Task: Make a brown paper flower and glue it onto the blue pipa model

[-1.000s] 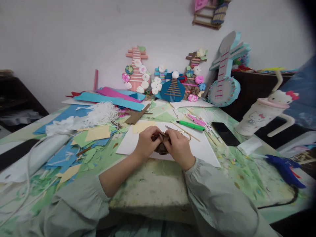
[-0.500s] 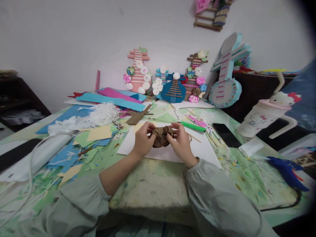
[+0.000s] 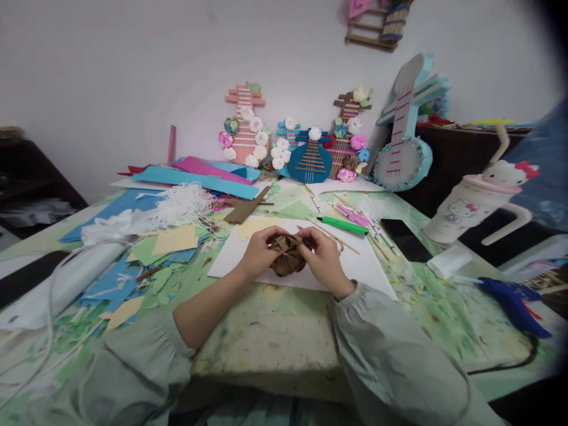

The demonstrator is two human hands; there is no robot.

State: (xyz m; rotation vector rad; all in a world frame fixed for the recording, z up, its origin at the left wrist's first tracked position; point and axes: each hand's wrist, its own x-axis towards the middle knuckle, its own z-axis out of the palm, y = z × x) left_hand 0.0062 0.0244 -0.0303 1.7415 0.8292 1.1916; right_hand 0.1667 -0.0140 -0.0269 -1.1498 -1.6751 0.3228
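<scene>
Brown paper [image 3: 286, 264], pinched by left hand [image 3: 259, 254] and right hand [image 3: 326, 260] at frame center: already pleated and rounded, apparently unfinished.

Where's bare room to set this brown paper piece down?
Barest: the paint-marked tabletop between both forearms, bordered ahead by the white sheet. The sheet's near right corner, beside the right hand, looks bare too. Crowded: left, under paper scraps and white string; ahead, around scissors and green marker.
</scene>
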